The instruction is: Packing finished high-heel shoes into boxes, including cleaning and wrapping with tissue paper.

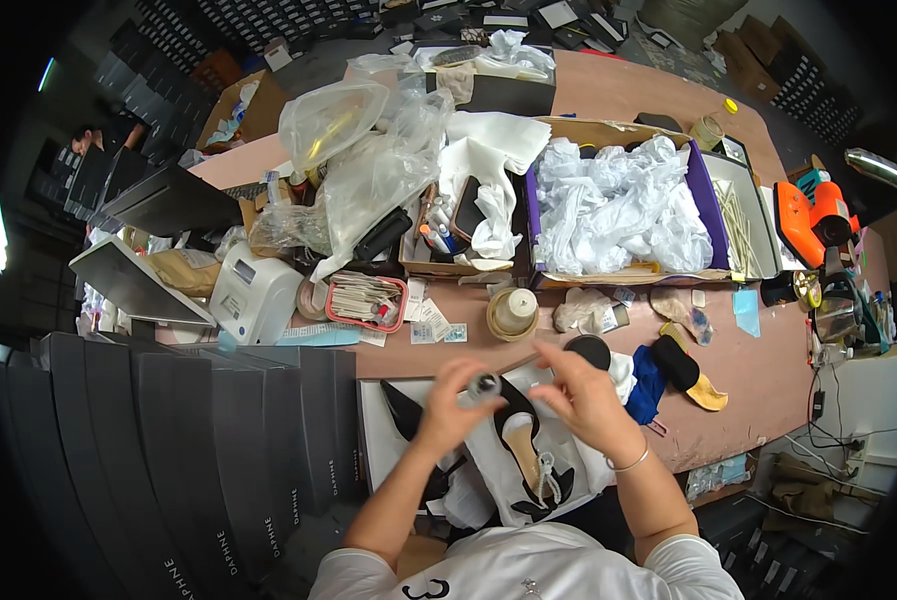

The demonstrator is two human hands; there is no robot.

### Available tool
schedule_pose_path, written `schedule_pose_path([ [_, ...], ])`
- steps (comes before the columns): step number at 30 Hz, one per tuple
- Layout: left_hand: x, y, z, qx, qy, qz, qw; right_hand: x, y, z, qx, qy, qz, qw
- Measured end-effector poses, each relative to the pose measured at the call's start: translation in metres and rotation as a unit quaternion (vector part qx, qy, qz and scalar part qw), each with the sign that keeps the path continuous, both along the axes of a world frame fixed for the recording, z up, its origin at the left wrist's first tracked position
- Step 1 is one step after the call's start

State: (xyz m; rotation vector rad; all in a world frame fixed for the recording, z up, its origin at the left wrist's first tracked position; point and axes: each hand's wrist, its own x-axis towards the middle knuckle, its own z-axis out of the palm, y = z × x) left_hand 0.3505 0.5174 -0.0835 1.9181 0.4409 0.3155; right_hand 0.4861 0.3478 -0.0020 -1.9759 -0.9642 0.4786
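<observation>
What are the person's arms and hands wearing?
Both forearms are bare, with no gloves on the left hand or the right hand. A thin silver bracelet circles the right wrist. The left wrist shows nothing on it. Short white sleeves of a T-shirt cover the upper arms. No rings can be made out.

A shoe (524,440) lies on the table (748,370), boxes (218,440) stacked left, a paper-filled box (618,205) behind.
</observation>
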Motion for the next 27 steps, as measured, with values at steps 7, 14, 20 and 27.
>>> schedule_pose_path([
  [7, 0.08, 0.134, -0.007, 0.071, -0.084, 0.165, 0.98, 0.007, -0.048, -0.024, -0.051, 0.006, -0.018, 0.999],
  [14, 0.112, 0.166, -0.054, 0.309, -0.033, 0.159, 0.937, -0.009, -0.115, -0.048, -0.101, 0.048, -0.052, 0.992],
  [20, 0.116, 0.172, -0.069, 0.371, 0.012, 0.086, 0.925, 0.009, -0.166, -0.07, -0.17, 0.017, -0.167, 0.971],
  [27, 0.115, 0.179, -0.078, 0.465, 0.05, 0.039, 0.883, 0.036, -0.119, -0.11, -0.148, -0.153, -0.087, 0.973],
])
